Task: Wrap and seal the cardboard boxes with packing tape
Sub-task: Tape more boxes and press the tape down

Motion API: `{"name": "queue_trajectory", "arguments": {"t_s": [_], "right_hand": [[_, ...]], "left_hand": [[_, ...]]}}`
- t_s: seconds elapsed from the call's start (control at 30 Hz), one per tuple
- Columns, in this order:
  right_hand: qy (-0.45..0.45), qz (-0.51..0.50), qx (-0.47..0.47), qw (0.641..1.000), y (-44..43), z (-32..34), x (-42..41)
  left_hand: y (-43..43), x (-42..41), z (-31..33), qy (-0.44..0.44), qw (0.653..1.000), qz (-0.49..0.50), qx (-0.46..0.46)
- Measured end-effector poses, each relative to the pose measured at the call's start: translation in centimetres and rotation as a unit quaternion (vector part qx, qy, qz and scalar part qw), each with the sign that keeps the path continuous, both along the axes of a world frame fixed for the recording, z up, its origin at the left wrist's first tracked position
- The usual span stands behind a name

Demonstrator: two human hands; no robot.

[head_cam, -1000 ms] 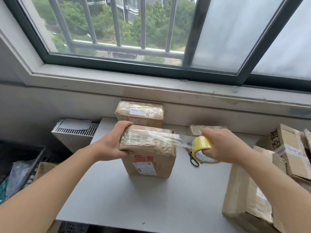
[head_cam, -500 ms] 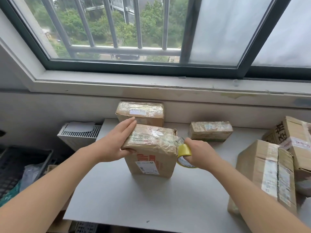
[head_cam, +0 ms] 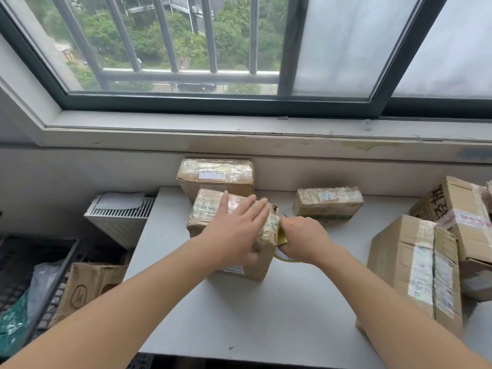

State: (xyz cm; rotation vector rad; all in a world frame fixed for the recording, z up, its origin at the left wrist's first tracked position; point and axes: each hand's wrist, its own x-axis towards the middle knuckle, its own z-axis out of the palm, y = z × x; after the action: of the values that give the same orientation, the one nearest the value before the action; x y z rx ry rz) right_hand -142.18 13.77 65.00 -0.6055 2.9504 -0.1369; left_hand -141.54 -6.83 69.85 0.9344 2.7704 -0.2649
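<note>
An upright cardboard box [head_cam: 206, 209], its top wrapped in clear tape, stands at the middle of the grey table [head_cam: 239, 315]. My left hand [head_cam: 237, 233] lies flat across the box's top with fingers straight, pressing the tape down. My right hand [head_cam: 303, 241] grips the yellow tape roll [head_cam: 282, 237] tight against the box's right side. Most of the roll is hidden behind that hand.
Two taped boxes sit at the back by the wall, one [head_cam: 215, 174] behind the middle box and a smaller one [head_cam: 328, 202] to the right. Larger boxes [head_cam: 415, 272] crowd the table's right edge. A radiator [head_cam: 119, 211] and a black crate [head_cam: 32, 265] stand to the left.
My right hand brought the roll from a stretched strip in to the box's right side. My left hand slid from the box's left side onto its top.
</note>
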Motion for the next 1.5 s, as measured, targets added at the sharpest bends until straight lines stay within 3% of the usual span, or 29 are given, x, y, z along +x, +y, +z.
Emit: {"name": "queue_trajectory", "arguments": {"t_s": [0.13, 0.27, 0.47, 0.6, 0.67, 0.73, 0.8, 0.9, 1.03, 1.3, 1.37, 1.5], "right_hand": [[0.007, -0.005, -0.006, 1.000, -0.7, 0.6, 0.2], [-0.009, 0.009, -0.011, 1.000, -1.5, 0.7, 1.0], [-0.035, 0.000, -0.035, 0.999, -0.8, 1.4, 1.4], [-0.016, -0.063, -0.177, 0.982, 0.6, 4.1, 1.2], [0.015, -0.044, -0.210, 0.977, 0.6, 6.2, 0.7], [0.038, -0.018, -0.241, 0.970, 0.1, 8.5, 0.3], [0.043, -0.008, -0.287, 0.957, -0.4, 10.8, -0.1], [0.012, 0.045, -0.266, 0.963, -1.2, 12.4, -0.6], [-0.050, 0.147, -0.131, 0.979, -3.1, 10.1, -0.6], [-0.059, 0.208, -0.041, 0.975, -9.6, 6.9, -0.1], [-0.059, 0.202, -0.047, 0.977, -10.4, 6.1, -0.4], [-0.074, 0.195, -0.047, 0.977, -11.1, 6.1, -1.2]], "left_hand": [[1.1, -0.8, 0.1, -0.020, 0.999, 0.013, 0.023], [2.3, -1.1, 1.3, -0.052, 0.998, 0.015, -0.024], [0.7, -1.9, 1.5, -0.066, 0.997, -0.032, -0.021], [-2.4, -2.8, 2.7, -0.076, 0.994, 0.048, 0.062], [-3.9, -3.1, 3.3, -0.084, 0.984, 0.072, 0.138], [-5.0, -2.8, 3.6, -0.103, 0.954, 0.098, 0.264], [-5.8, -2.1, 3.0, -0.140, 0.895, 0.120, 0.405], [-7.0, -0.9, 0.7, -0.188, 0.829, 0.158, 0.503], [-8.5, 0.4, -2.9, -0.215, 0.830, 0.179, 0.482], [-12.1, 2.2, -9.1, -0.254, 0.839, 0.202, 0.436], [-11.8, 2.8, -10.3, -0.254, 0.813, 0.222, 0.474], [-9.4, 3.6, -11.4, -0.248, 0.728, 0.280, 0.575]]}}
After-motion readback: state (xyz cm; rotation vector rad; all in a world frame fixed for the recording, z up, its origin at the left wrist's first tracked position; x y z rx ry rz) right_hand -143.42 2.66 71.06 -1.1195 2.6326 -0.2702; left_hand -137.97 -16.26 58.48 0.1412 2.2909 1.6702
